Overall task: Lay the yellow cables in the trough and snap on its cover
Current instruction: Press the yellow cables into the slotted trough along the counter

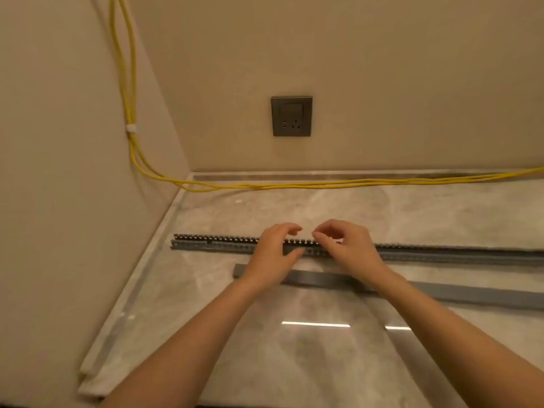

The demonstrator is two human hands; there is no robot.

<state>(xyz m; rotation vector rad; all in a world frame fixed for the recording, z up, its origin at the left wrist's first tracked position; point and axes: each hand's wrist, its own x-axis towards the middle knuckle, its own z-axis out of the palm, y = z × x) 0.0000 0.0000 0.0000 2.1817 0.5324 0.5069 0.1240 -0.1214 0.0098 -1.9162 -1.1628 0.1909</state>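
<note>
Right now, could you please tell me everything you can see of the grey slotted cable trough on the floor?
The slotted cable trough is a long, narrow grey channel, plastic by its look, with rows of comb-like fingers along both side walls. It lies flat and open on the marbled floor, running left to right and out of view at the right edge. No cables lie in it. The left hand and right hand are over its middle, fingers curled at it.

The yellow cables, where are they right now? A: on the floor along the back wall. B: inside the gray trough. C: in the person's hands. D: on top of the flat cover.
A: the yellow cables run along the floor by the back wall, apart from the trough where both hands rest.
</note>
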